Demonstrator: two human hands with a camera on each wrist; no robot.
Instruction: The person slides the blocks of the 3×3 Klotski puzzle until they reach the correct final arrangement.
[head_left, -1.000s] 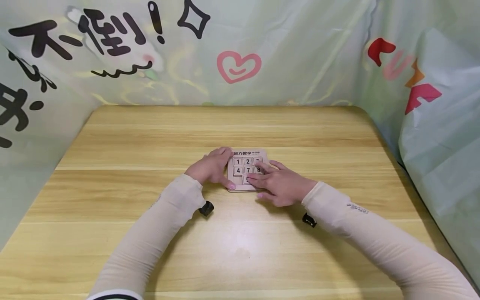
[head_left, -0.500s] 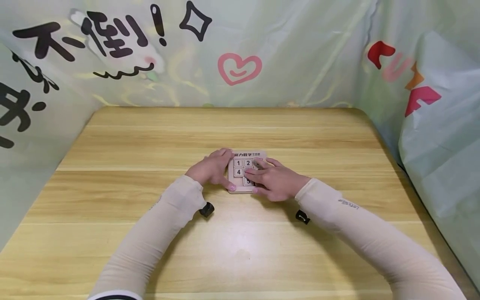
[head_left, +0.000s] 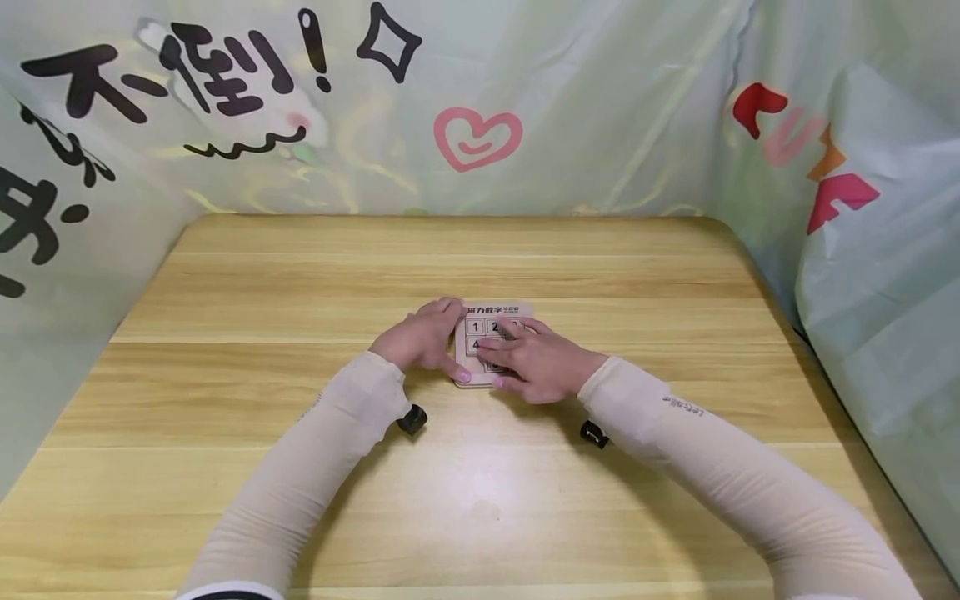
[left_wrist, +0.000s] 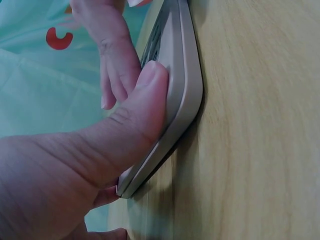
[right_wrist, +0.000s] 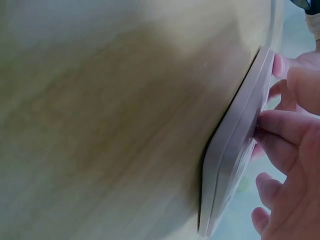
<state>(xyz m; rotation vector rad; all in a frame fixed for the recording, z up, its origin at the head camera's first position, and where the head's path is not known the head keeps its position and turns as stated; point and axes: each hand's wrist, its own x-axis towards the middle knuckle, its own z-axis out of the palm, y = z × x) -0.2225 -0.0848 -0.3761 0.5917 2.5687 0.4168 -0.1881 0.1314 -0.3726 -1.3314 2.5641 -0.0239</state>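
near the middle of the desk: a number board is laid flat, between the two hands.
left hand: the board's left side is held between thumb and fingers, the thumb being set on the near-left corner.
right hand: the fingers are spread and fairly straight; nothing is gripped, but the tiles are touched by fingertips.
tiles: 1 is left uncovered; 2 and 4 are partly hidden by the right hand's fingers.
sleeves: both forearms are covered in pale fabric.
backdrop: black characters and a pink heart are printed on it.
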